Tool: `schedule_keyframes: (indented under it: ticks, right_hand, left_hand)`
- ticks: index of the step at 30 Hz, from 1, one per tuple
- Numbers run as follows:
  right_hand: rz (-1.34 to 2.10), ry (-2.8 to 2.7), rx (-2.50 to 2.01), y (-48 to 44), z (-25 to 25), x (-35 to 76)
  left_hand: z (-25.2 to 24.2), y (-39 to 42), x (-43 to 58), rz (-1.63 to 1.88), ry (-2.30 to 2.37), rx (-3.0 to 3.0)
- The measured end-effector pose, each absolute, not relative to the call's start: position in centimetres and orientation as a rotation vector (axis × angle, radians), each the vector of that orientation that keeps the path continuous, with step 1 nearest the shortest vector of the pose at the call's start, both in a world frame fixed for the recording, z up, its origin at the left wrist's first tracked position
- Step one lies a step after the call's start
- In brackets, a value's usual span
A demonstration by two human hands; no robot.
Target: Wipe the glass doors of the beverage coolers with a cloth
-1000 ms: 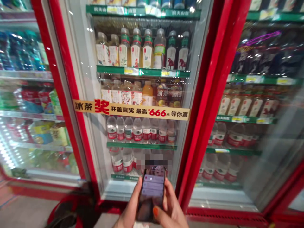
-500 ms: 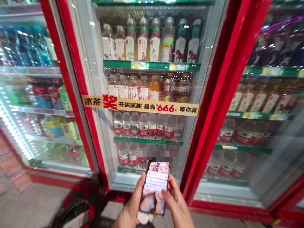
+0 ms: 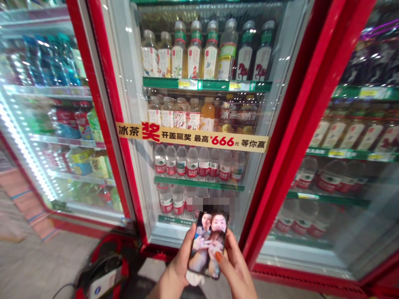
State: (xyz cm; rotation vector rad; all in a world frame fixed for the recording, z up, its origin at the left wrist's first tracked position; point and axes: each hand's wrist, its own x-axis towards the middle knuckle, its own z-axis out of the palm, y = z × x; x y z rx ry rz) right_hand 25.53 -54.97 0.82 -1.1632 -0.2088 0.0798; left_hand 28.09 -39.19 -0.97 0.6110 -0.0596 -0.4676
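Observation:
A smartphone (image 3: 205, 249) is held upright between both hands, low in the middle of the head view. Its screen is lit with a photo of several people. My left hand (image 3: 181, 259) wraps the phone's left edge, thumb along the side. On the right edge, my right hand (image 3: 235, 263) grips it, with the thumb bent over the lower part of the screen. Something white and crumpled (image 3: 195, 277) shows under the phone's lower left corner, by my left palm; I cannot tell what it is.
A red-framed glass fridge stands ahead, with a yellow printed strip (image 3: 193, 137) across its door and bottles (image 3: 193, 52) on green shelves. More fridges flank it. On the floor at lower left are a black and red object (image 3: 106, 265) and pinkish boxes (image 3: 28, 203).
The notification cards on the phone's screen are gone, leaving the full photo. The view has shifted slightly, so the fridge and the hands sit further right. Both hands keep their hold.

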Motion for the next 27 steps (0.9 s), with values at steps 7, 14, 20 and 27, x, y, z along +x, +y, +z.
schedule_keyframes:
  ticks: [7, 14, 20, 27]
  right_hand:
    - [0.01, -0.399, -1.25, -55.1, 0.0, 26.2]
    - [0.04, -0.431, -1.259, -55.4, -0.3, 26.1]
    - [0.051, -0.425, -1.252, -55.3, 0.4, 26.0]
    - [0.065, -0.388, -1.208, -54.9, 1.3, 25.7]
  left_hand:
    - [0.9, -40.1, 28.2, -0.475, -0.212, 0.602]
    - [1.3, -40.1, 28.0, -0.448, -0.156, 0.599]
    - [1.3, -40.2, 28.1, -0.409, -0.135, 0.563]
    - [2.8, -40.9, 28.0, -0.477, -0.183, 0.541]
